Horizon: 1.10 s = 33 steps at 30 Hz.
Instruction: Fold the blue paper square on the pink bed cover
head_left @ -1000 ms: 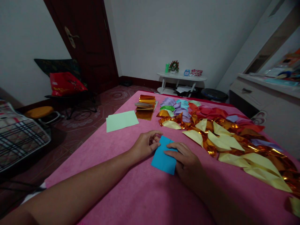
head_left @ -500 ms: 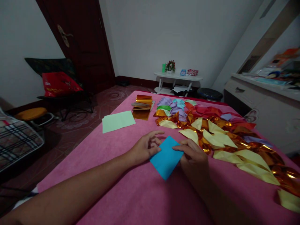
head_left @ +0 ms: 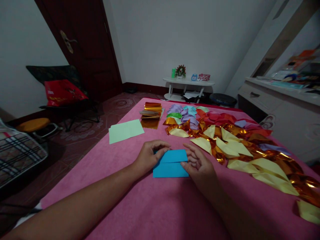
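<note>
A bright blue sheet of paper (head_left: 171, 170) is held between my two hands, just above the pink cloth (head_left: 120, 206). Its upper part is folded over toward me as a flap, and the lower edge lies level. My left hand (head_left: 151, 155) pinches the upper left corner, thumb on the front and fingers curled behind. On the other side my right hand (head_left: 200, 165) grips the right edge with its thumb in front. Some fingertips are hidden behind the paper.
Pale green sheets (head_left: 126, 131) lie at the left. Behind them sits a stack of gold foil paper (head_left: 151, 115). Folded yellow pieces (head_left: 233, 146), shiny gold pieces (head_left: 220, 156), red pieces (head_left: 217, 118) and purple pieces (head_left: 190, 120) spread along the right side.
The blue paper has turned from a diamond to level, and its top now shows a folded-over flap. Both hands have shifted to its left and right edges.
</note>
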Each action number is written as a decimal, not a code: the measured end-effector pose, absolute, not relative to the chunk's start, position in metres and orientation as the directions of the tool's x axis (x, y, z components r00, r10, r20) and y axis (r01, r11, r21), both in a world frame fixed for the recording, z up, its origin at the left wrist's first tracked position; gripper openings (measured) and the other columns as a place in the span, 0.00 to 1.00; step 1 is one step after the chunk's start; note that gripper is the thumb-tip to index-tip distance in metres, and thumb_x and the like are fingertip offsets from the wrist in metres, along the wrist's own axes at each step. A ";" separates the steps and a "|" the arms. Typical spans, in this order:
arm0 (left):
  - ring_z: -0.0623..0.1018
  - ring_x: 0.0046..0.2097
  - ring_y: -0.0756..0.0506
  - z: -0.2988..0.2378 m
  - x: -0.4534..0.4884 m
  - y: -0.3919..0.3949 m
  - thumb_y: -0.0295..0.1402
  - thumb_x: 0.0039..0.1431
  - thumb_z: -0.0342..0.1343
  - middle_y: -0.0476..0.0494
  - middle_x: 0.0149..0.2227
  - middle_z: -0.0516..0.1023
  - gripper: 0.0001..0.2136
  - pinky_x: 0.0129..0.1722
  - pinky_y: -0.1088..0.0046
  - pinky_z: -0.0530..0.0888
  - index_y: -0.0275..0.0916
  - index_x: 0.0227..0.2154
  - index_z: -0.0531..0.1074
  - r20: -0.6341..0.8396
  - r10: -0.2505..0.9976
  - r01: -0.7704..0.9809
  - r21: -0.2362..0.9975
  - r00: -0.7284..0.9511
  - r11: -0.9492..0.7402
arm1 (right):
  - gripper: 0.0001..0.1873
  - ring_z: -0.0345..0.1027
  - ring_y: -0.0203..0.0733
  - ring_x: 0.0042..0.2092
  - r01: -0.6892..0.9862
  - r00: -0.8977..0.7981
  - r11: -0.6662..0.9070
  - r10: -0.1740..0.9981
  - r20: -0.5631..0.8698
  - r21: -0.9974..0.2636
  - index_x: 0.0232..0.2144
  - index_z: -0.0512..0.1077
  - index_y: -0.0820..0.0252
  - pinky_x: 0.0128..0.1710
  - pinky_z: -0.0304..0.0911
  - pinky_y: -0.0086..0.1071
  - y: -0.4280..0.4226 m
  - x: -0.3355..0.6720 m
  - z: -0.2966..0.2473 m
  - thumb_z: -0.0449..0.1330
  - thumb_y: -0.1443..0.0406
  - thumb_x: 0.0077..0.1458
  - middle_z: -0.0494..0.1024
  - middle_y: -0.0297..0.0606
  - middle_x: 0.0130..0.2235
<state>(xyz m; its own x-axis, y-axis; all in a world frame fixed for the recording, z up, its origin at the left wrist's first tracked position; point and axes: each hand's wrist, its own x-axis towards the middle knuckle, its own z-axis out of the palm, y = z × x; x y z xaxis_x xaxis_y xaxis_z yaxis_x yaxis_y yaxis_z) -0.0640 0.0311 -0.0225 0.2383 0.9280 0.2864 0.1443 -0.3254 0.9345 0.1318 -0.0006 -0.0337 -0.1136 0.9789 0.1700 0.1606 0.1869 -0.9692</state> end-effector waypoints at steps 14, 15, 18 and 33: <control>0.75 0.45 0.43 -0.015 -0.065 0.024 0.39 0.51 0.62 0.41 0.43 0.77 0.19 0.45 0.70 0.71 0.36 0.45 0.73 0.249 0.881 0.183 0.921 0.403 -0.344 | 0.16 0.71 0.40 0.30 0.160 -0.014 0.124 0.992 0.124 -0.979 0.37 0.74 0.62 0.27 0.66 0.28 0.002 0.136 -0.036 0.64 0.58 0.46 0.77 0.37 0.29; 0.76 0.44 0.44 -0.016 -0.065 0.025 0.40 0.54 0.59 0.41 0.42 0.78 0.16 0.44 0.70 0.71 0.36 0.43 0.74 0.227 0.897 0.178 0.933 0.378 -0.311 | 0.16 0.69 0.38 0.28 0.161 -0.028 0.123 0.992 0.120 -0.979 0.37 0.73 0.62 0.25 0.64 0.27 0.002 0.136 -0.036 0.64 0.58 0.47 0.75 0.35 0.27; 0.76 0.40 0.44 -0.019 -0.065 0.027 0.39 0.56 0.57 0.42 0.38 0.79 0.13 0.40 0.71 0.71 0.34 0.38 0.76 0.190 0.929 0.189 0.947 0.316 -0.258 | 0.13 0.66 0.36 0.26 0.123 -0.087 0.133 0.989 0.123 -0.983 0.35 0.73 0.62 0.24 0.62 0.26 0.001 0.135 -0.035 0.63 0.59 0.48 0.71 0.33 0.25; 0.74 0.47 0.41 -0.027 -0.063 0.029 0.33 0.48 0.64 0.40 0.45 0.74 0.27 0.43 0.69 0.71 0.38 0.53 0.66 0.237 0.917 0.058 0.961 0.321 -0.269 | 0.18 0.53 0.32 0.19 0.119 0.006 0.089 0.996 0.091 -0.989 0.44 0.69 0.60 0.18 0.48 0.25 0.004 0.137 -0.027 0.59 0.58 0.51 0.63 0.26 0.18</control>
<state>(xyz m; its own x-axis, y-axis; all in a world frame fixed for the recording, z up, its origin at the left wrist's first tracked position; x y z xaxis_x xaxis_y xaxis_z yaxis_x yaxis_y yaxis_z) -0.0626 0.0294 -0.0275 0.3206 0.9170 0.2371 0.0575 -0.2687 0.9615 0.1368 0.0038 -0.0274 0.0062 0.9959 0.0907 0.1195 0.0893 -0.9888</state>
